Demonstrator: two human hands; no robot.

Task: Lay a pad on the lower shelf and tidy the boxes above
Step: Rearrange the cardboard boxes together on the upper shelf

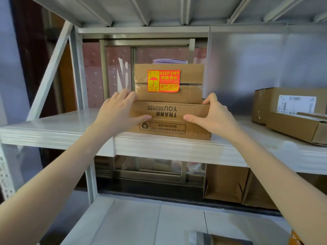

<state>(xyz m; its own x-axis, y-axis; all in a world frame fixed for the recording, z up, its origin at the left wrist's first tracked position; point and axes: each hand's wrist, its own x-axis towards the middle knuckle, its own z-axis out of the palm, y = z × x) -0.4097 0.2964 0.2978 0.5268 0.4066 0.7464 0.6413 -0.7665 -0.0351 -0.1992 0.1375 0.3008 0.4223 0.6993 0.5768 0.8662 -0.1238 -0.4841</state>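
Both bare arms reach up and forward, left hand and right hand facing each other, fingers curled on top, thumbs extended inward, clamping something between them.

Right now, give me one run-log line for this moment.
left hand: grips THANK YOU box left end | right hand: grips right end | KEEP DRY box: stacked on top | upper shelf

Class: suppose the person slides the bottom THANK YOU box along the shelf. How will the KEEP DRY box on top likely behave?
The KEEP DRY box probably rides along, resting flat on the wider THANK YOU box. A sudden push might shift it, since neither hand grips it. The purple item on top could slip.
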